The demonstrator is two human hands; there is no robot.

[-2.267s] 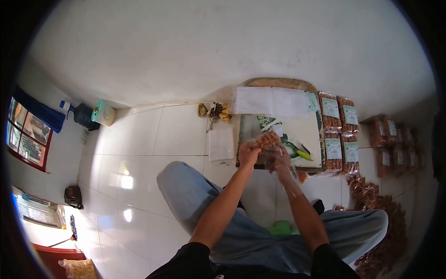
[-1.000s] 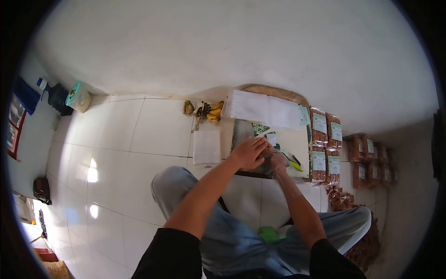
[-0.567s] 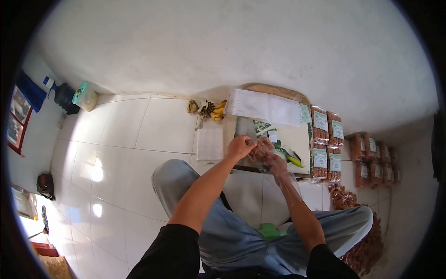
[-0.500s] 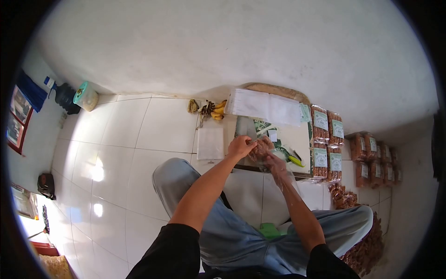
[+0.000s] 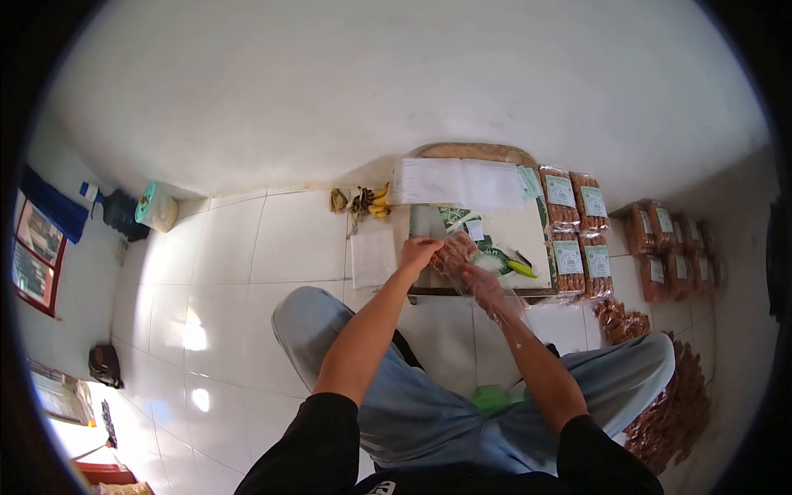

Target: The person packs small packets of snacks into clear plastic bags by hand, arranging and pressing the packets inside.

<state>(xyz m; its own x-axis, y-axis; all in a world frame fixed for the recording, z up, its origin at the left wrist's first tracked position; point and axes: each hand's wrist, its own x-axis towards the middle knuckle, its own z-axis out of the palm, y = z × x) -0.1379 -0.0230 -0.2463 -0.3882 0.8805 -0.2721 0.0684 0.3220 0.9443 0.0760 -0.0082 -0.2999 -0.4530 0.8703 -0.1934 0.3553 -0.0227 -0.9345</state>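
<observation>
A clear plastic bag with brown pieces inside (image 5: 455,251) is held over the near edge of a low table (image 5: 516,233). My left hand (image 5: 419,252) pinches the bag's left side. My right hand (image 5: 487,290) grips it from the lower right, and loose clear plastic lies over that wrist. Just right of the bag, a yellow-green tool (image 5: 522,269) rests on the tabletop. A small white slip (image 5: 474,229) lies behind the bag. White sheets (image 5: 462,182) are spread along the table's far side.
Labelled brown packs (image 5: 568,256) stand at the table's right, with more packs (image 5: 656,276) beyond. Loose brown pieces (image 5: 672,404) lie on the right floor. Bananas (image 5: 379,200) and a stack of clear bags (image 5: 373,257) are left of the table. Something green (image 5: 491,399) sits between my legs.
From being pressed flat under my left hand a second ago, the bag is now held at its sides and tilted. The camera view has shifted slightly.
</observation>
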